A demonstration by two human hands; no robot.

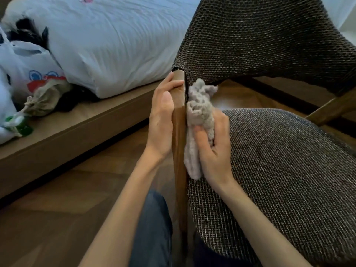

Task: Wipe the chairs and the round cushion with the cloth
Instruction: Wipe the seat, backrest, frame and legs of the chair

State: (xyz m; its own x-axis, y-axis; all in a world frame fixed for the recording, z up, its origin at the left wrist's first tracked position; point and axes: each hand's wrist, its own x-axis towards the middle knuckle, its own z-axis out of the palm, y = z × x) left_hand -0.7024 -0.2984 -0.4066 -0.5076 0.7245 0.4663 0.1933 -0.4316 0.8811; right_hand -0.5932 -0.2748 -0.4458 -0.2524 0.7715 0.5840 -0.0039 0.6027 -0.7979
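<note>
Between our hands runs the wooden arm [179,135] of the chair [273,120], and we hold it from both sides: our left hand [163,114] is wrapped around its outer face near the top, thumb lying along the wood, while our right hand [213,149] clutches the grey cloth [202,110] in a bunch and presses it against the inner face. Much of the cloth sticks up above our right fingers, loose and crumpled, just beside the lower corner of the woven backrest [269,39]; another tail hangs below our right palm against the edge of the seat pad [289,180], which lies under and to the right of that hand. We judge the main risk to be the wad itself: bunched like this, only a small patch meets the wood, so a stroke could skip strips of the arm, and the loose top could snag where the backrest fabric meets the frame. The rough weave to the right of our right hand may also drag on the cloth and tug it out of our grip. If our left hand slackens, the chair could shift on the wooden floor [57,199] under the push. Whether the rounded seat pad is the round cushion we cannot tell, and no second chair shows, so most of the job looks undone
</note>
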